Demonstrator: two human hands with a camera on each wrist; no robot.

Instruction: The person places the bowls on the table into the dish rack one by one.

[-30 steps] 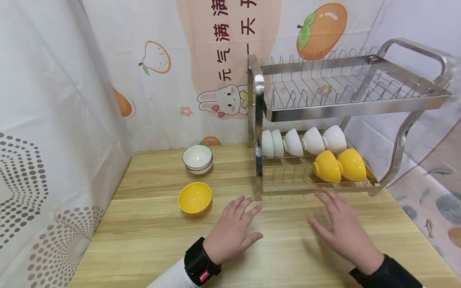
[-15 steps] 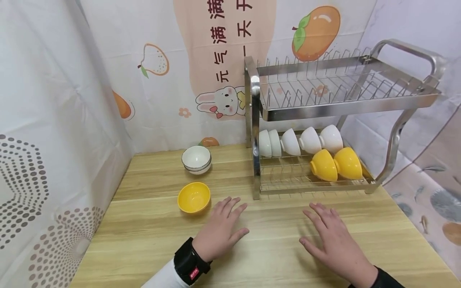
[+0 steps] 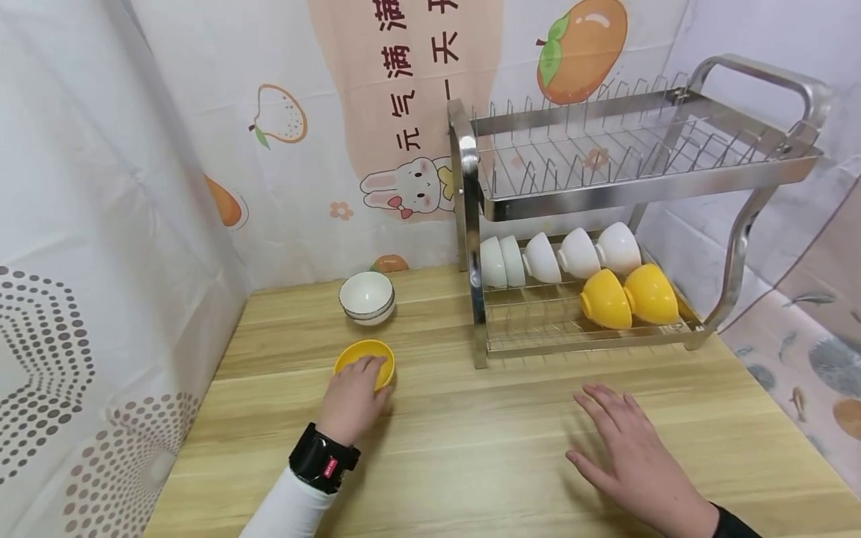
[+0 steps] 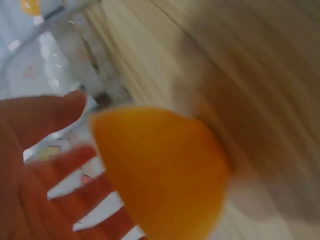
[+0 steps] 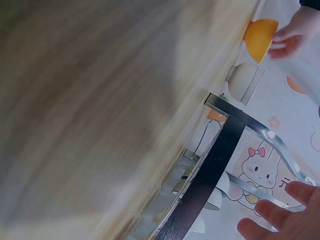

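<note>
A yellow bowl (image 3: 384, 377) sits upright on the wooden tabletop, left of the dish rack. My left hand (image 3: 352, 400) is over its near side, fingers reaching across the opening and thumb by the right rim. In the left wrist view, the thumb (image 4: 75, 107) and spread fingers are at the rim of the bowl (image 4: 165, 175), not curled around it. My right hand (image 3: 628, 456) hovers over the table in front of the rack, fingers loosely extended and holding nothing. Behind the yellow bowl are stacked white bowls (image 3: 366, 295) with dark rims.
A two-tier metal dish rack (image 3: 646, 190) stands at the back right. On its lower tier, several white bowls (image 3: 577, 254) lean in a row behind two yellow bowls (image 3: 605, 300). A printed curtain (image 3: 296, 194) hangs behind the tabletop (image 3: 464, 448).
My left hand has moved left and forward from beside the yellow bowl to its rim. The right hand drew back from the rack at first and then stayed nearly in place.
</note>
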